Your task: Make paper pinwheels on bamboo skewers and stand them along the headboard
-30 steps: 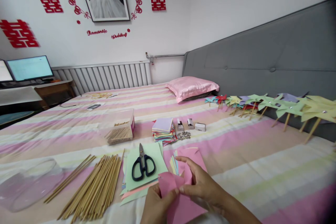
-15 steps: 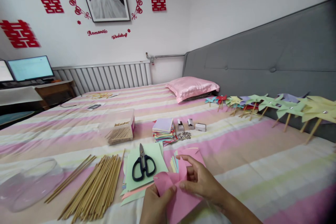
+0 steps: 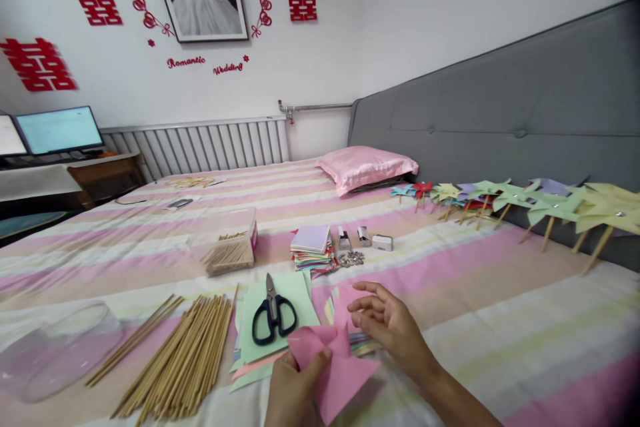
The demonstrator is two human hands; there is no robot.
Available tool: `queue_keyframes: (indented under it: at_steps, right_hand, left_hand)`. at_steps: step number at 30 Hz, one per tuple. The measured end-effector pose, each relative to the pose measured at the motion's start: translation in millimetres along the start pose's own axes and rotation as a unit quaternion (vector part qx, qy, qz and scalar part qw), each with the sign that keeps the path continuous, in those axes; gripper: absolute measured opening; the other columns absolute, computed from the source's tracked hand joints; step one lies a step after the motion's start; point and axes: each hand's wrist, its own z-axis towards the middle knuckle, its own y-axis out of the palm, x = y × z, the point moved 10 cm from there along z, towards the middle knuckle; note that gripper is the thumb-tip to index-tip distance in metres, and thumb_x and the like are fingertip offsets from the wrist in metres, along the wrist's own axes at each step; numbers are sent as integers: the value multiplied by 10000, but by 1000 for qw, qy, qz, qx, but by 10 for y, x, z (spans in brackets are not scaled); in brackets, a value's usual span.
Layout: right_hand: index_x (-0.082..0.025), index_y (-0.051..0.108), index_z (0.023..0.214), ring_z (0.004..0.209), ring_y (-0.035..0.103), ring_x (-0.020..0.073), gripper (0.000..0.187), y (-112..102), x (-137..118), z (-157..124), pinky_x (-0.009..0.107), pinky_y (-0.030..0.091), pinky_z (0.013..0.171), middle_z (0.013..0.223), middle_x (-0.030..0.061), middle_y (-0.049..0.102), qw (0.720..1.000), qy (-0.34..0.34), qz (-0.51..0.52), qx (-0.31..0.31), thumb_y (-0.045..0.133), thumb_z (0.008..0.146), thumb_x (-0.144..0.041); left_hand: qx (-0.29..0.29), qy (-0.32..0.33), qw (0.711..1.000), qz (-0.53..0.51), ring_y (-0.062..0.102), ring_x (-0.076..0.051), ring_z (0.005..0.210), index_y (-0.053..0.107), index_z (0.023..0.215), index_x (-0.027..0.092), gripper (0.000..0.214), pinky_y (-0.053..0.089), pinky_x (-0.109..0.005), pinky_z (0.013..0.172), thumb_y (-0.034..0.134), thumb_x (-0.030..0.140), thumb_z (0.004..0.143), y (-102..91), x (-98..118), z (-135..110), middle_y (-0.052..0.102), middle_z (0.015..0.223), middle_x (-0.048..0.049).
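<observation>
A pink paper pinwheel (image 3: 345, 380), its corners partly folded to the middle, is pinched by my left hand (image 3: 296, 383), the thumb pressing near its centre. Just right of it, my right hand (image 3: 393, 327) is off the paper, fingers bent loosely and apart. Under and beyond the hands lies a stack of coloured paper (image 3: 363, 341) with a pink sheet on top. To the left, scissors (image 3: 273, 317) with dark handles rest on light green sheets (image 3: 300, 293).
Wooden sticks (image 3: 185, 353) and a clear lid (image 3: 60, 353) lie at left. Behind are a plastic box of sticks (image 3: 230, 250), small paper squares (image 3: 311, 247), metal pins (image 3: 351, 259) and small boxes (image 3: 383, 243). Finished pinwheels (image 3: 555, 207) lean along the grey headboard (image 3: 500, 107).
My right hand has let go of the pink paper and moved up and right, its fingers spreading. My left hand keeps its pinch, and the paper has turned slightly.
</observation>
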Motion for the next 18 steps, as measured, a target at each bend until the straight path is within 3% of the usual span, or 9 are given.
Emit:
queue_keyframes:
  at_steps: [4,6,10,13,18]
  right_hand:
    - [-172,531,989,581,513,102,333,-57,-119,-26,222,426,546,695,-6,565,999,-39,11,34,648,710,-311]
    - [-162,563,903,540,483,87,252,-18,-122,-47,195,401,492,640,-22,531,999,-43,23,20,648,710,-299]
    - [-144,601,828,514,509,99,136,273,-80,-139,196,410,458,589,-9,557,995,-26,0,-101,613,726,-235]
    - [-152,632,890,481,537,100,182,503,-29,-251,211,439,473,601,2,610,980,-5,-55,-189,575,717,-145]
    - [-175,689,879,528,621,134,271,605,8,-292,228,477,539,682,28,680,973,-4,-116,-201,552,671,-70]
  left_hand:
    - [37,-11,999,-35,605,-175,493,691,669,101,266,429,-224,456,786,260,478,-77,17,-8,671,510,-48]
    - [42,-9,998,-55,630,-190,551,694,727,99,277,444,-228,481,777,241,504,-101,35,-8,683,538,-50]
    - [43,9,995,-86,649,-193,616,687,778,99,234,464,-231,524,742,202,576,-122,96,-16,694,573,-42]
    - [36,6,993,-109,653,-196,641,684,775,97,194,475,-235,540,721,178,602,-95,122,-33,700,589,-43]
    - [34,12,992,-125,654,-200,658,686,781,98,192,481,-235,536,721,163,603,-55,171,-78,697,596,-39]
